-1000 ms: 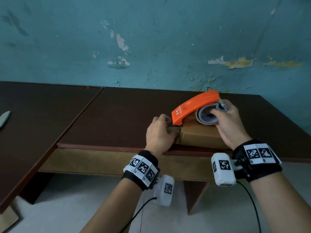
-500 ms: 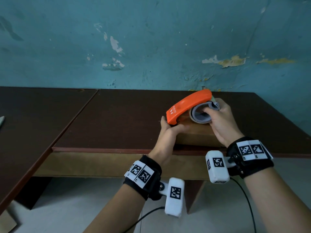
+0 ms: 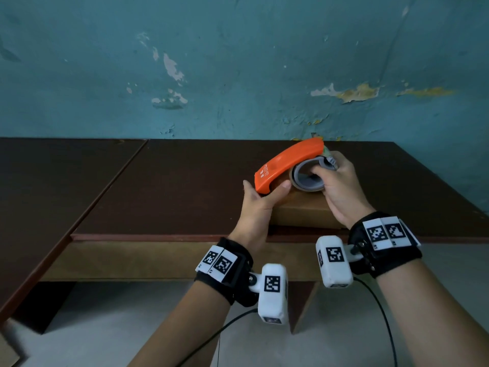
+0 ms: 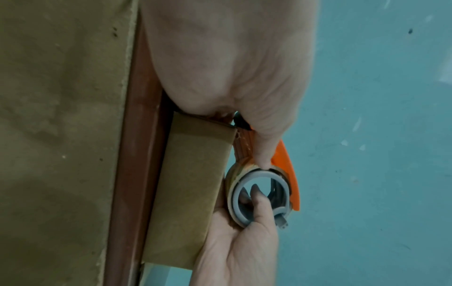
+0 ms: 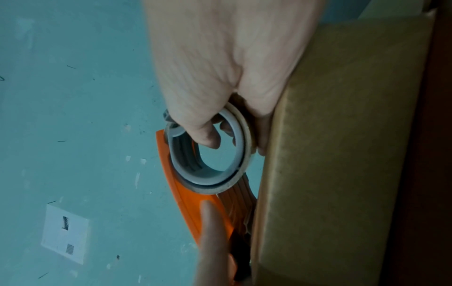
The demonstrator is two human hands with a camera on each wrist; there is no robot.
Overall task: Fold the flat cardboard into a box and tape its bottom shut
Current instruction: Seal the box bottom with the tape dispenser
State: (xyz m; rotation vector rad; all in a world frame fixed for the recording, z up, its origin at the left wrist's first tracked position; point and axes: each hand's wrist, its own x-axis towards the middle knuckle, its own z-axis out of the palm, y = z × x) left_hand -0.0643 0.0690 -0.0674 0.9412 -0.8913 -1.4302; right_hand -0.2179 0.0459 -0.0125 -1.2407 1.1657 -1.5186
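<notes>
Cardboard box [image 3: 301, 211] sits folded on the bench [image 3: 164, 186], close to its near edge and right of centre, a closed face up. On that face rests the orange tape dispenser [image 3: 288, 164], cutter end low at the box's left end, tape roll [image 3: 308, 178] raised toward the right. Change since a second ago: the left hand [image 3: 258, 205], then a curled fist against the box's left end, has opened and turned; its thumb now lies on the top face just beside the dispenser nose and the fingers reach past the left end, pinning the box between them. Half a second ago it was already there, so it has since only settled. Right hand [image 3: 337, 189] keeps its fingers hooked through the roll's grey core, clamped on the dispenser; the wrist views confirm this. Dispenser nose looks a shade nearer the left edge than before. Judgement: tape strip is at the cut or start point at the left end; the seam itself is hidden, so how much is taped cannot be told.
</notes>
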